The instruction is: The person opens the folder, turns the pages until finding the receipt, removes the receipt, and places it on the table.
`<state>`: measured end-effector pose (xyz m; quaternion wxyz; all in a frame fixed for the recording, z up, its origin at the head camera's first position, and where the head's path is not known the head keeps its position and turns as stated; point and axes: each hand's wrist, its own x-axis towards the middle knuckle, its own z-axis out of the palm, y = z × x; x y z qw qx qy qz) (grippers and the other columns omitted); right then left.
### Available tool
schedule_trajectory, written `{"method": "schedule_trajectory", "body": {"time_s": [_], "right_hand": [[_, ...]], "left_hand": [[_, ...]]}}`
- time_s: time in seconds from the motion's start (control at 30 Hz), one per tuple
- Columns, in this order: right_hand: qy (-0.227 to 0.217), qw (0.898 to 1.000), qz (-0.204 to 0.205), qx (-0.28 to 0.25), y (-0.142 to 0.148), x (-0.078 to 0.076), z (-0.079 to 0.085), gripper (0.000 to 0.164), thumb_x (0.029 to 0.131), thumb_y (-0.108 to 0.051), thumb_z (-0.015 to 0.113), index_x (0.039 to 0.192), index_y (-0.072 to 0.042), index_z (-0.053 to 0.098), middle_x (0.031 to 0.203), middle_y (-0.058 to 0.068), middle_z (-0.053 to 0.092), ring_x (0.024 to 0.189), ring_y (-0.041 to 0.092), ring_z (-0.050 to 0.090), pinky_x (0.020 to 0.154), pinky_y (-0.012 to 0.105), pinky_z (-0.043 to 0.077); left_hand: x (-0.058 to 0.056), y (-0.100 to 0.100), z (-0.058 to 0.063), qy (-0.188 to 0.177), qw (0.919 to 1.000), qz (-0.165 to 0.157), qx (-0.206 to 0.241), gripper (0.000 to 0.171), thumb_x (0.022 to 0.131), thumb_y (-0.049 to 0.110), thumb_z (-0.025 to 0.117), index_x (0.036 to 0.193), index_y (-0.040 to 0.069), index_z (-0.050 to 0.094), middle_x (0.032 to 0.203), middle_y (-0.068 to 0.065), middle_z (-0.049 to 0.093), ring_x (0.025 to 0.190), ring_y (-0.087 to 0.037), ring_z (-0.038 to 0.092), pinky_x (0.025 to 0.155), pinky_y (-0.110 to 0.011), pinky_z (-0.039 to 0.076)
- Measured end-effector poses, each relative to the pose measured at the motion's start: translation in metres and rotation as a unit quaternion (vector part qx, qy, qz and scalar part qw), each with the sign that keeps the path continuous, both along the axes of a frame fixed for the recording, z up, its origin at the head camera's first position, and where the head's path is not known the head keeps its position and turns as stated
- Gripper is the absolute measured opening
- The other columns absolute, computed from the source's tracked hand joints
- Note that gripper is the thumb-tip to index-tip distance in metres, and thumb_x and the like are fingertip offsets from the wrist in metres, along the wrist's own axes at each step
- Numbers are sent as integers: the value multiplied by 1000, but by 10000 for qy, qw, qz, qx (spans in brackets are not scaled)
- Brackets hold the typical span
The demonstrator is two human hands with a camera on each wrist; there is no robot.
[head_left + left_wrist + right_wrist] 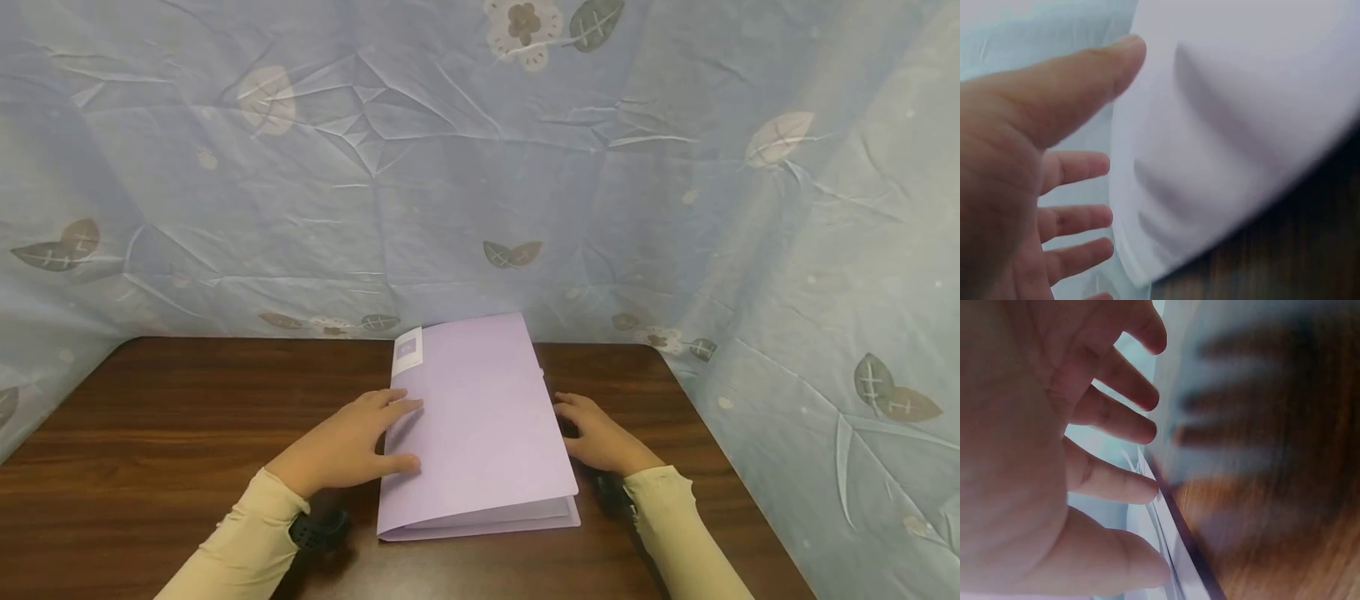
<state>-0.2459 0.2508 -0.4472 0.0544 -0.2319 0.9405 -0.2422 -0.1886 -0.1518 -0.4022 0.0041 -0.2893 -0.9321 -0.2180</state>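
Note:
A light purple file folder [483,408] lies on the table, its cover slightly raised along the lower right so that pages show inside. A white label [408,350] sits at its upper left corner. My left hand [348,442] is held over the folder's left edge with fingers spread; in the left wrist view their shadows fall on the cover [1229,81]. At the opposite side, my right hand [603,437] has its fingers spread along the right edge. In the right wrist view the thumb and index fingertips are right at the folder's edge [1179,556].
The dark wood-grain table [187,425] extends to both sides of the folder. A pale blue curtain [450,192] with leaf and flower prints hangs behind the table and along its right side. Dark straps [322,527] sit at both wrists.

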Motion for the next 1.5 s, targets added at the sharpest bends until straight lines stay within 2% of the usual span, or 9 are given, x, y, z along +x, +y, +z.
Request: {"method": "schedule_trajectory", "body": {"time_s": [0.13, 0.27, 0.47, 0.73, 0.8, 0.9, 1.07, 1.3, 1.5], "right_hand": [[13, 9999, 13, 142, -2, -2, 1, 51, 94, -26, 75, 137, 0, 63, 154, 27, 45, 144, 49, 38, 116, 65, 32], [37, 9998, 74, 206, -3, -3, 1, 52, 93, -27, 76, 136, 0, 63, 152, 28, 47, 143, 50, 41, 115, 65, 33], [-10, 9996, 35, 275, -4, -3, 2, 53, 93, -28, 76, 137, -1, 63, 153, 27, 47, 142, 49, 42, 115, 64, 34], [112, 9997, 145, 166, -2, -3, -1, 46, 92, -25, 76, 130, -2, 66, 151, 28, 48, 140, 51, 44, 113, 65, 36], [91, 9998, 148, 129, -2, -2, -1, 45, 91, -22, 76, 130, -2, 66, 151, 28, 48, 140, 50, 43, 113, 65, 36], [17, 9999, 88, 108, -4, -1, 0, 43, 91, -17, 75, 130, -2, 66, 152, 28, 47, 141, 50, 42, 114, 65, 35], [-55, 9999, 96, 87, -5, 2, 2, 38, 94, -13, 73, 128, 0, 65, 153, 31, 44, 141, 52, 40, 113, 67, 35], [-233, 9997, -25, 10, -4, 3, 2, 36, 95, -15, 72, 128, 0, 65, 156, 29, 42, 144, 52, 37, 114, 67, 34], [-213, 9997, -44, -89, -1, 2, 0, 37, 94, -12, 71, 128, 0, 66, 155, 30, 42, 144, 52, 38, 113, 67, 34]], "left_hand": [[9, 22, 3, 308, 9984, -473, 56, 80, 88, 64, 73, 148, 14, 57, 151, -21, 51, 139, -40, 49, 114, -56, 40], [16, 45, 5, 428, 9959, -794, 42, 81, 87, 67, 71, 148, 16, 57, 150, -18, 52, 139, -37, 50, 114, -53, 41], [17, 80, 8, 586, 9921, -1091, -176, 84, 85, 67, 73, 151, 19, 54, 153, -15, 51, 141, -33, 49, 117, -48, 38], [21, 131, 9, 1401, 9765, -1389, -865, 108, 65, 74, 84, 154, 23, 49, 154, -12, 50, 141, -29, 47, 118, -48, 36], [23, 142, 10, 1576, 9728, -1396, -968, 110, 64, 73, 85, 155, 24, 47, 153, -10, 50, 141, -28, 47, 117, -49, 37], [26, 155, 12, 1789, 9677, -1409, -1078, 102, 71, 67, 84, 155, 24, 47, 153, -10, 51, 141, -28, 48, 115, -51, 39], [27, 170, 15, 2028, 9596, -1490, -1261, 75, 86, 52, 76, 151, 24, 53, 152, -8, 53, 140, -26, 50, 114, -49, 42], [26, 180, 15, 2043, 9559, -1423, -1559, 60, 87, 50, 77, 141, 28, 64, 152, -5, 55, 138, -23, 52, 114, -45, 43], [25, 183, 14, 2185, 9531, -1499, -1461, 54, 89, 48, 77, 136, 25, 66, 149, -6, 57, 138, -22, 53, 113, -44, 44]]}}
